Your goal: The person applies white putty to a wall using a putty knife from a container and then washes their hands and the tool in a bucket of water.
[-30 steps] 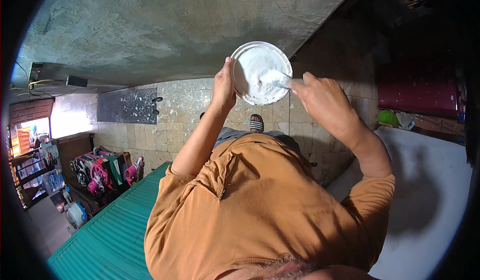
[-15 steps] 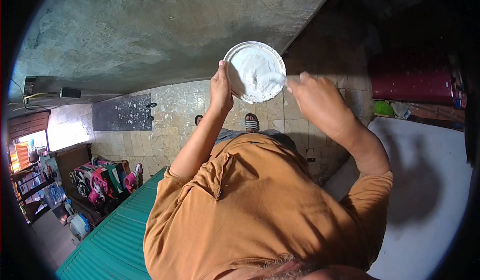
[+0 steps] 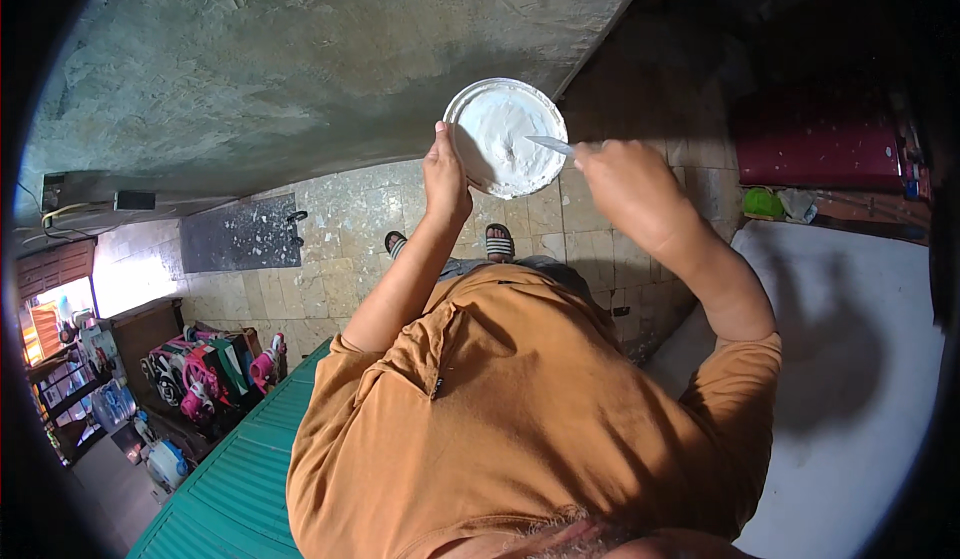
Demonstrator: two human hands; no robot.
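- Has ribbed green panel (image 3: 235, 464) left, rough grey wall (image 3: 300, 69) ahead, tiled floor (image 3: 340, 214) below, white surface (image 3: 850, 389) right.
- Holds tub (image 3: 503, 83) of white paste (image 3: 493, 124) over floor in left hand (image 3: 445, 181), thumb against left rim, other fingers hidden.
- Clasps spatula (image 3: 550, 144) in right hand (image 3: 635, 191), fingers curled closed, blade above tub.

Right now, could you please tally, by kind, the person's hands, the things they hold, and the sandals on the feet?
Left hand and right hand: 2
White container: 1
Bladed tool: 1
Striped sandals: 2
Total: 6
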